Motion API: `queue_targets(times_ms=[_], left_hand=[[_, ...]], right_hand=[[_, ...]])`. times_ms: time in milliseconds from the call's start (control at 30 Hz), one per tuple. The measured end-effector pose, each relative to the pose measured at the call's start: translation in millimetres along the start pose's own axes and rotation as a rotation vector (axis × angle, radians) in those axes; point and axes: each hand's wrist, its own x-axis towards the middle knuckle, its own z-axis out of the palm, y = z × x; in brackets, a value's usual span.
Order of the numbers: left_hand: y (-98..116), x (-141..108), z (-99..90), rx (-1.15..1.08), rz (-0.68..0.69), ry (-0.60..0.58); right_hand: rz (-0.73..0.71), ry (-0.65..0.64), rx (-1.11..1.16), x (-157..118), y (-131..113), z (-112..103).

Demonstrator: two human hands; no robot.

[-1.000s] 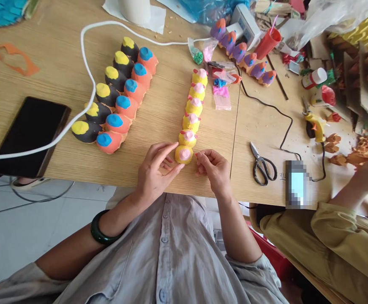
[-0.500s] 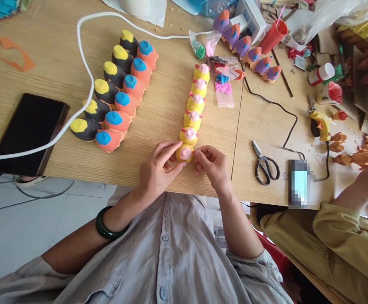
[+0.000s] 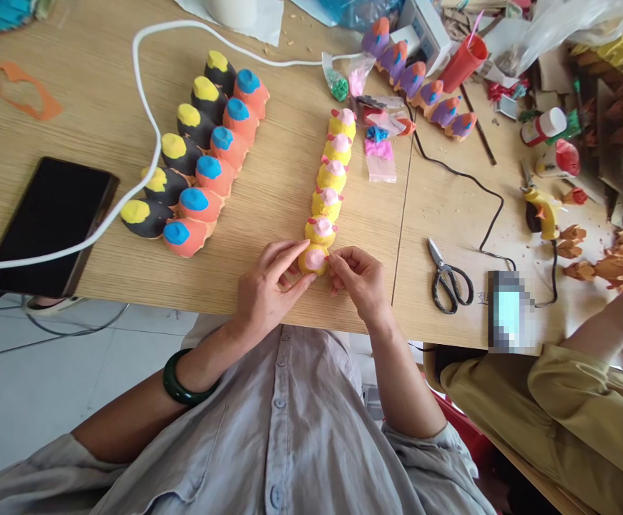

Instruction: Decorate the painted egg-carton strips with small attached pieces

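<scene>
Finger and thumb of the left hand hold the near end of a bumpy yellow row, with the last bump between their tips. Across from them, the right hand has its thumb and first finger pinched together, touching the same bump. I cannot tell if something tiny sits in that pinch. The yellow row lies on the wooden table, close to the person's edge. Both arms reach up from below and lean in toward each other. A dark green bangle is on the left arm.

To the left, a black row with yellow tops sits beside an orange row with blue tops. A white cord loops past them and over a black phone. Small bags lie near the yellow row's far end. Scissors lie to the right. Farther back, a purple row is near a red cup.
</scene>
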Motion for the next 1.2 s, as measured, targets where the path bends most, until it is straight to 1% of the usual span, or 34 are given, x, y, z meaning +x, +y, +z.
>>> queue_targets(times_ms=[433, 733, 800, 867, 933, 1000, 1100, 1200], left_hand=[[1, 1, -0.8, 0.052, -0.002, -0.005], [3, 0, -0.2, 0.043, -0.029, -0.006], [2, 0, 0.2, 0.032, -0.029, -0.004], [1, 0, 0.4, 0.034, -0.027, -0.002], [1, 1, 0.3, 0.046, -0.021, -0.001], [2, 1, 0.0, 0.061, -0.015, -0.001], [3, 1, -0.5, 0.074, -0.011, 0.001], [4, 0, -0.6, 0.074, -0.004, 0.005]], right_hand=[[-0.029, 0.012, -0.076, 1, -2, 5], [0.002, 0.039, -0.022, -2, 0, 4], [-0.033, 0.074, -0.021, -6, 1, 3], [-0.116, 0.13, -0.044, -11, 2, 1], [-0.196, 0.187, -0.105, -19, 4, 0], [-0.248, 0.218, -0.193, -26, 6, 2], [-0.286, 0.202, -0.303, -35, 10, 7], [-0.283, 0.174, -0.357, -41, 15, 13]])
